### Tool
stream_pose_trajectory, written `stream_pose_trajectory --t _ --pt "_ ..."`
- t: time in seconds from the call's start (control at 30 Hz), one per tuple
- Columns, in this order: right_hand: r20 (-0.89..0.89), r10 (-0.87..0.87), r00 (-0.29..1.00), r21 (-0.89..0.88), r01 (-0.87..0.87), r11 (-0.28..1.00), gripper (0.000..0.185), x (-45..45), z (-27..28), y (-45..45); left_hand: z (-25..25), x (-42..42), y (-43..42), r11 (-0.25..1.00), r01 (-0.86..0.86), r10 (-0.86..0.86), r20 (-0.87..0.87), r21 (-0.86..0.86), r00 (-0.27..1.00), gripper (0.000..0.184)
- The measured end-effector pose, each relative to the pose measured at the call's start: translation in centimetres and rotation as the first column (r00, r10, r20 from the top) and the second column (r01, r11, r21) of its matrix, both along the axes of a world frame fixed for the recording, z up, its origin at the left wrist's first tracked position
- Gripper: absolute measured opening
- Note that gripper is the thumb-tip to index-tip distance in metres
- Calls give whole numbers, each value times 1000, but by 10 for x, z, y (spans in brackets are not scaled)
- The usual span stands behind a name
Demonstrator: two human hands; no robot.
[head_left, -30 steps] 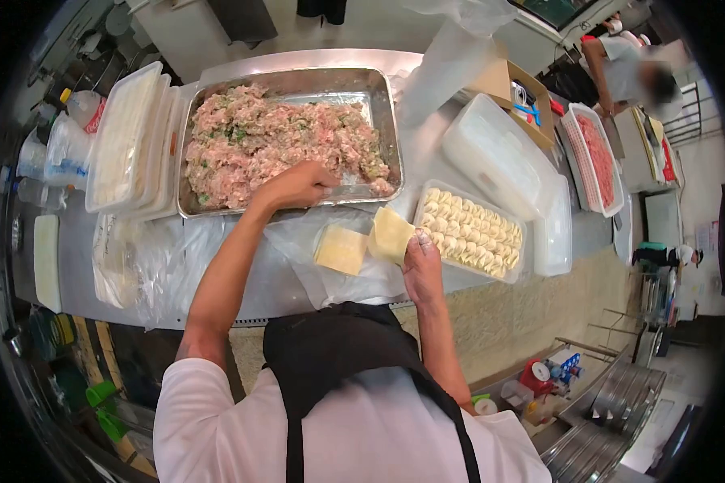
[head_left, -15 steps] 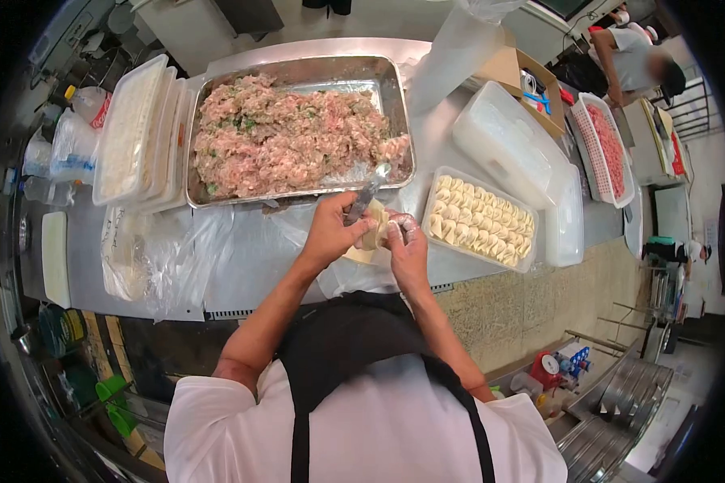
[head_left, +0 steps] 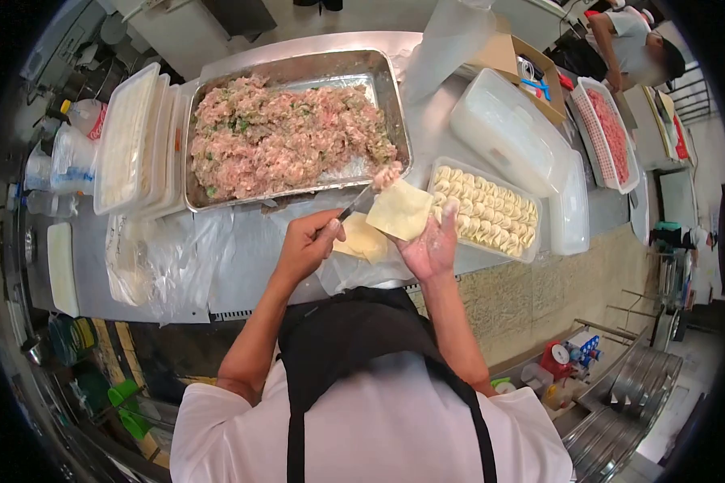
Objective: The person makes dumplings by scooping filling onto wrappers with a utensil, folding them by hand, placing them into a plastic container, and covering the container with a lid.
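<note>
On the left, a stack of flat translucent plastic boxes stands on the grey metal table, just beside a rectangular stainless steel tray. Pink minced meat flecked with green covers most of the tray, leaving part of its far right floor bare.

Near the tray, the left hand is closed around the dark end of a thin tool. A small pink clump of meat now sits at the tool's tip; half a second ago both hands were close together around folded dough, and now they are apart. Whether the clump touches the dough sheet cannot be told.

To the right of the left hand, pale yellow square dough sheets lie on the near side of the table. Further right, the right hand is open, palm up, under one flat, pale yellow dough sheet, supporting it rather than visibly pinching it. The sheet lies spread instead of gathered, so the portion on the tool appears not yet folded in.

Just beside that hand, a translucent rectangular plastic tray holds rows of cream-coloured pleated dumplings.
</note>
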State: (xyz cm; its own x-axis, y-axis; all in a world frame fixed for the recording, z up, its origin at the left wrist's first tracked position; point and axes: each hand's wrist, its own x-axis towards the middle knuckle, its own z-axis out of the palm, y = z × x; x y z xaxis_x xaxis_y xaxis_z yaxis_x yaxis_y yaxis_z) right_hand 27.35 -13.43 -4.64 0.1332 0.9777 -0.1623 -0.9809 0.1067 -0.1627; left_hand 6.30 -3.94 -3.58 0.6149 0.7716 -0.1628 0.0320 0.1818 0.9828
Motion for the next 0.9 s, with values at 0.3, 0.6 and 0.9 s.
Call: stream_pose_trajectory --t 0.3,0.6,0.9 --pt "-27 -54 998 -111 50 993 44 -7 -4 29 -5 12 -6 711 108 124 -275 695 953 36" --pt "84 -191 978 -352 208 913 44 -5 -5 36 22 17 -20 673 100 162 -278 732 947 37" --pt "192 -224 956 -251 268 930 41 2 -16 35 17 22 -21 642 223 143 -400 734 905 38"
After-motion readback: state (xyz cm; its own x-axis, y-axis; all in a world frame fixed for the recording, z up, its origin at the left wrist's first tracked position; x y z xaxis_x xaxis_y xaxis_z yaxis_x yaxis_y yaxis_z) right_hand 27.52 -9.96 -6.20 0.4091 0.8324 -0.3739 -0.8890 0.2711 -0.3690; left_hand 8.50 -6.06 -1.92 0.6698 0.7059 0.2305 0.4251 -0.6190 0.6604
